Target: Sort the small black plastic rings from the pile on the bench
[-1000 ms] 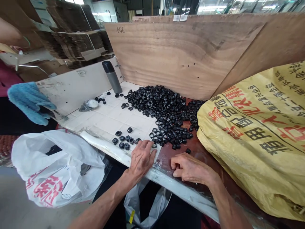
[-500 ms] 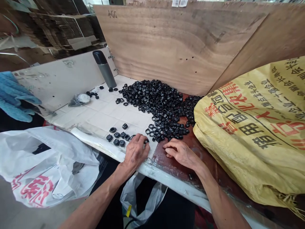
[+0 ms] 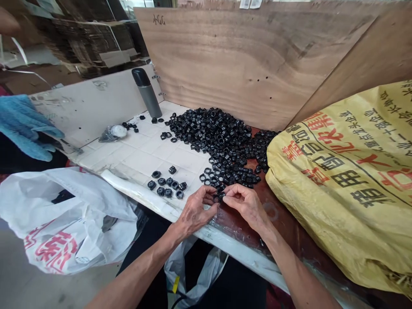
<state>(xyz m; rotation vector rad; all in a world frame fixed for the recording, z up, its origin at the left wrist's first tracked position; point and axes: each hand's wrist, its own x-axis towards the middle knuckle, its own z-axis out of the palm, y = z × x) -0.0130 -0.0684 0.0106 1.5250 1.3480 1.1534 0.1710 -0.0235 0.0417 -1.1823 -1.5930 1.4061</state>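
My left hand (image 3: 200,209) is closed with thumb and fingertips around a small black plastic ring (image 3: 218,197). My right hand (image 3: 247,205) pinches at the same spot from the right, its fingertips against the ring. Whether a second small part is between the fingers I cannot make out. Just beyond both hands lies a large pile of black plastic rings (image 3: 212,133), whose near edge almost reaches my fingertips. To the left of my left hand, several black ring pieces (image 3: 168,182) sit in a loose group on the white tabletop (image 3: 135,152).
A wooden board (image 3: 244,64) walls off the back. On the right a yellow sack (image 3: 337,171) lies over the reddish-brown surface. A grey flask (image 3: 148,96) and a small plastic bag (image 3: 114,132) stand at the left. White bags (image 3: 71,219) hang off the front edge.
My left hand has moved right, away from the loose group, to meet my right hand. One more black piece now lies at the group's right end. The camera view has shifted slightly.
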